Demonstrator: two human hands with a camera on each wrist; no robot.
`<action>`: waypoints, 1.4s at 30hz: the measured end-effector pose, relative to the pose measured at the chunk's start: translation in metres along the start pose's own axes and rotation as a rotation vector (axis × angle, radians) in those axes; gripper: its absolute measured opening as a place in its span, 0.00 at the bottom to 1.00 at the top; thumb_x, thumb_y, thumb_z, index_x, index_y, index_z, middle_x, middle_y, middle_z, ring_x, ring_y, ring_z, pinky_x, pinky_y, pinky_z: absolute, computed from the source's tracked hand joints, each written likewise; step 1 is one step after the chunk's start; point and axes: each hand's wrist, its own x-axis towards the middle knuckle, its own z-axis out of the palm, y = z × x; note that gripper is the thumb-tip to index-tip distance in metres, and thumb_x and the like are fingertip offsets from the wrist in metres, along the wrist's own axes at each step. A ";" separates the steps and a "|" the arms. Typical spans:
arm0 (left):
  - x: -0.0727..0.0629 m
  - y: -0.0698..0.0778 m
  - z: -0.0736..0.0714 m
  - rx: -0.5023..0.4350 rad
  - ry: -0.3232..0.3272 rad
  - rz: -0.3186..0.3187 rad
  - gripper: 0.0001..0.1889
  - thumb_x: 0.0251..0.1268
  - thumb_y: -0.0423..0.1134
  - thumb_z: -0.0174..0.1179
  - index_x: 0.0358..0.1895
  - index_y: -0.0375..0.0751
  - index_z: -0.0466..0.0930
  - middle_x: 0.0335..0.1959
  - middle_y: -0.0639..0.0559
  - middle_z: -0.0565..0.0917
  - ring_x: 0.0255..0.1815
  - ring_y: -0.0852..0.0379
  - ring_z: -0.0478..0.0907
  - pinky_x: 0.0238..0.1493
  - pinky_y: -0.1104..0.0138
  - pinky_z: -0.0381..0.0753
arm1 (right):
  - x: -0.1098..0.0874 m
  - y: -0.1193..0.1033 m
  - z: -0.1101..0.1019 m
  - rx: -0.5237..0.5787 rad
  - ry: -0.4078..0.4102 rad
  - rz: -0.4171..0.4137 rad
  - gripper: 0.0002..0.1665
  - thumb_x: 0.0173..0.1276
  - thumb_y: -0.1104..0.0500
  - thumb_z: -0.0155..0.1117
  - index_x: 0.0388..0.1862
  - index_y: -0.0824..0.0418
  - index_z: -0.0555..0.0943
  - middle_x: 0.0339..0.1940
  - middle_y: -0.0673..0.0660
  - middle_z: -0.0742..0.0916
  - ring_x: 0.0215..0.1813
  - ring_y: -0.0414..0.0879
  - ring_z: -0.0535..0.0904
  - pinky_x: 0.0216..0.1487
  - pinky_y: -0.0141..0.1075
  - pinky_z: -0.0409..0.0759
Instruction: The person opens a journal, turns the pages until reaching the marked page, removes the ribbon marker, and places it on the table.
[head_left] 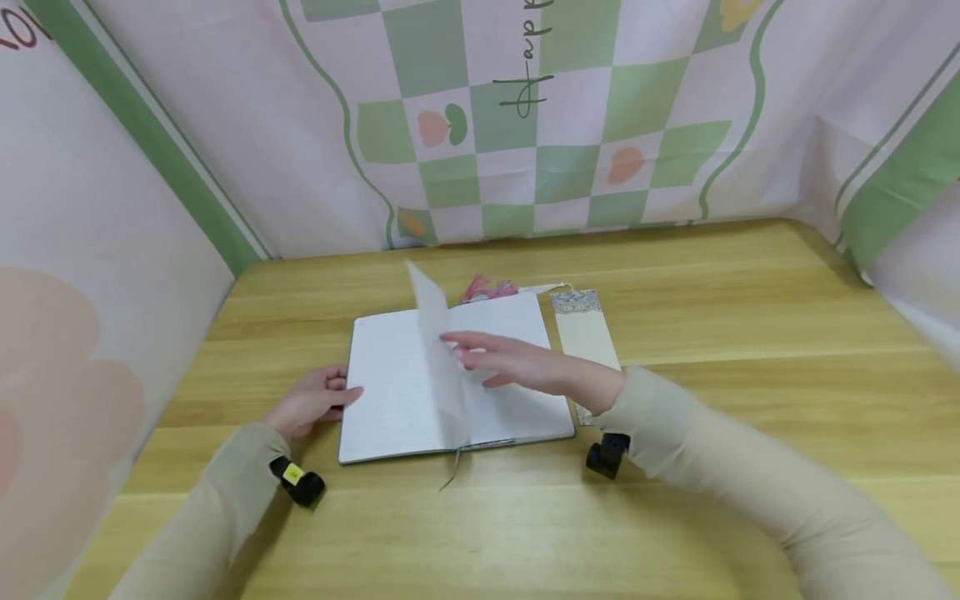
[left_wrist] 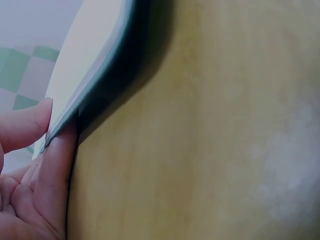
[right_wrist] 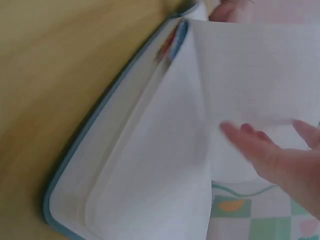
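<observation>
An open notebook (head_left: 386, 375) with faintly lined white pages and a dark blue-green cover lies on the table. My left hand (head_left: 311, 402) grips its left edge, thumb on the page and fingers beneath the cover, as the left wrist view shows at the notebook's edge (left_wrist: 90, 65). One leaf (head_left: 431, 312) stands nearly upright near the spine. Against its right side, my right hand (head_left: 525, 364) touches it with fingers extended; in the right wrist view the same hand (right_wrist: 280, 155) is slightly blurred beside the raised paper (right_wrist: 250, 75).
A cream bookmark-like card (head_left: 587, 333) with a patterned top band lies right of the notebook. Pink tassels (head_left: 487, 289) show behind its top edge. A thin ribbon (head_left: 450, 473) hangs from the spine onto the wooden table (head_left: 480, 533). Patterned cloth (head_left: 502, 175) rises behind.
</observation>
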 end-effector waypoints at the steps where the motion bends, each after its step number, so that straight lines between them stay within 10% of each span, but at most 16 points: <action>1: 0.000 0.000 0.000 -0.001 -0.001 0.003 0.29 0.67 0.41 0.58 0.67 0.33 0.60 0.47 0.47 0.72 0.44 0.56 0.71 0.41 0.68 0.78 | 0.001 0.001 0.003 -0.116 -0.023 -0.004 0.32 0.77 0.48 0.41 0.76 0.55 0.54 0.75 0.57 0.60 0.74 0.55 0.56 0.69 0.51 0.62; 6: 0.001 -0.002 -0.002 -0.038 -0.042 0.060 0.24 0.71 0.35 0.52 0.65 0.28 0.61 0.47 0.46 0.77 0.38 0.62 0.74 0.37 0.70 0.78 | 0.011 0.007 0.018 -0.545 -0.118 -0.004 0.34 0.75 0.43 0.45 0.75 0.54 0.57 0.75 0.55 0.62 0.76 0.53 0.52 0.74 0.48 0.51; 17: 0.001 -0.003 -0.007 -0.153 -0.103 0.076 0.21 0.78 0.37 0.37 0.65 0.26 0.59 0.37 0.55 0.80 0.34 0.65 0.78 0.36 0.70 0.79 | 0.018 0.003 0.044 -0.864 -0.190 0.131 0.31 0.71 0.40 0.50 0.71 0.44 0.65 0.77 0.56 0.55 0.76 0.63 0.44 0.68 0.65 0.49; 26: 0.001 -0.004 -0.004 -0.090 -0.064 0.041 0.26 0.72 0.41 0.51 0.66 0.30 0.59 0.47 0.47 0.76 0.37 0.63 0.75 0.38 0.70 0.79 | 0.017 0.000 0.048 -0.950 -0.194 0.168 0.32 0.67 0.42 0.58 0.70 0.39 0.65 0.77 0.54 0.55 0.77 0.59 0.44 0.67 0.65 0.52; 42: 0.001 -0.001 -0.002 -0.020 -0.036 0.045 0.22 0.69 0.39 0.55 0.60 0.31 0.63 0.34 0.54 0.69 0.38 0.59 0.70 0.37 0.70 0.77 | 0.029 0.000 0.012 -0.948 -0.183 0.273 0.48 0.61 0.46 0.67 0.75 0.51 0.55 0.78 0.56 0.50 0.76 0.62 0.43 0.74 0.56 0.37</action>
